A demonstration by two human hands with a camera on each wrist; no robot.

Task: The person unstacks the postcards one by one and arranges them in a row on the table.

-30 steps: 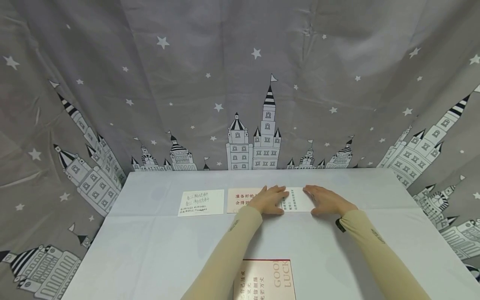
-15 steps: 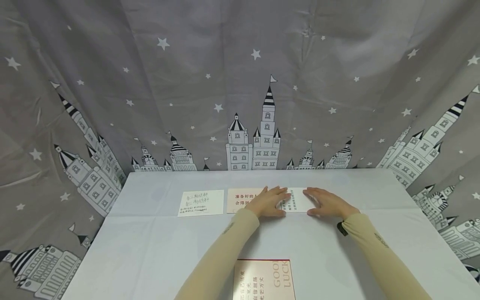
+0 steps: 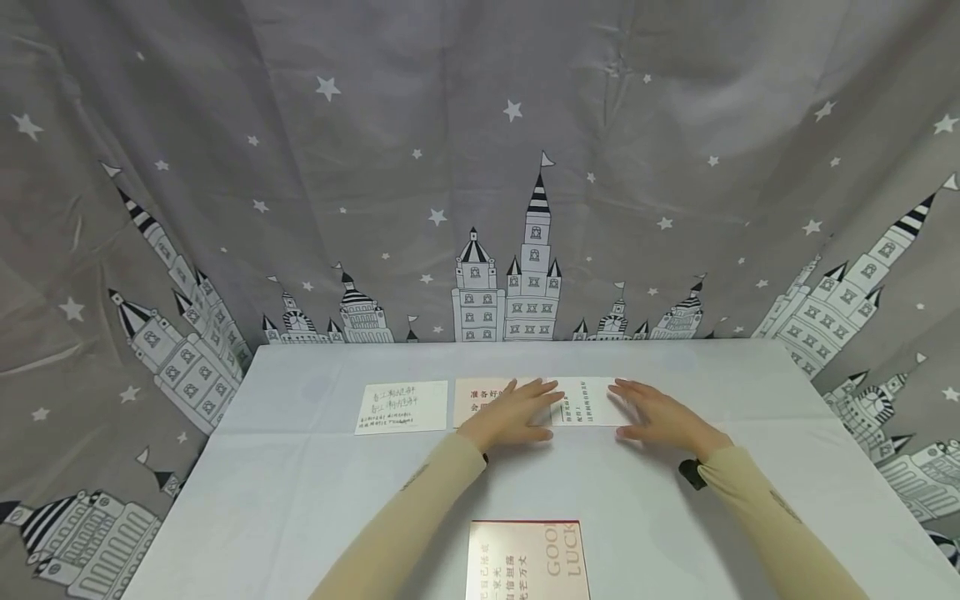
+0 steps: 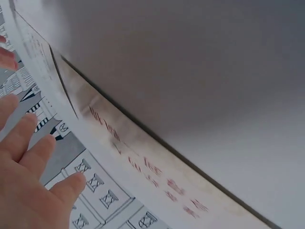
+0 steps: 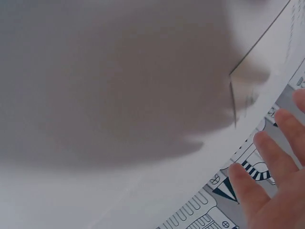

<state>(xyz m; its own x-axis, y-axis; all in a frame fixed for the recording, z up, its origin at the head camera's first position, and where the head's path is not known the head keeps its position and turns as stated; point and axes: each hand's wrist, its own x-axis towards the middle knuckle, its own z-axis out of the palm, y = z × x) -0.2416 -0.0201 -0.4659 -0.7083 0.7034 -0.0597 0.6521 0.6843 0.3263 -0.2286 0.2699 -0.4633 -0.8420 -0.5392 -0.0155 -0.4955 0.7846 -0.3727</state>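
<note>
In the head view a white card (image 3: 587, 403) with dark lines of text lies flat between the two hands. My left hand (image 3: 510, 417) is over its left end and covers part of a pink card (image 3: 474, 397) with red characters. At the white card's right end is my right hand (image 3: 667, 423). Both hands have spread, relaxed fingers and hold nothing; whether fingertips touch the cards cannot be told. The left wrist view shows the pink card (image 4: 143, 157) beside the left hand (image 4: 33, 176). A corner of the white card (image 5: 259, 57) appears in the right wrist view.
A white card (image 3: 402, 407) with handwriting lies left of the pink one, in the same row. Nearer the person is a cream "GOOD LUCK" card (image 3: 528, 558) with a red top edge. Behind the white table (image 3: 300, 500) hangs a grey curtain (image 3: 375, 125) with castles and stars.
My left hand has shifted left, uncovering more of the white card and covering more of the pink one. My right hand has moved slightly toward the person. The cards look almost unmoved.
</note>
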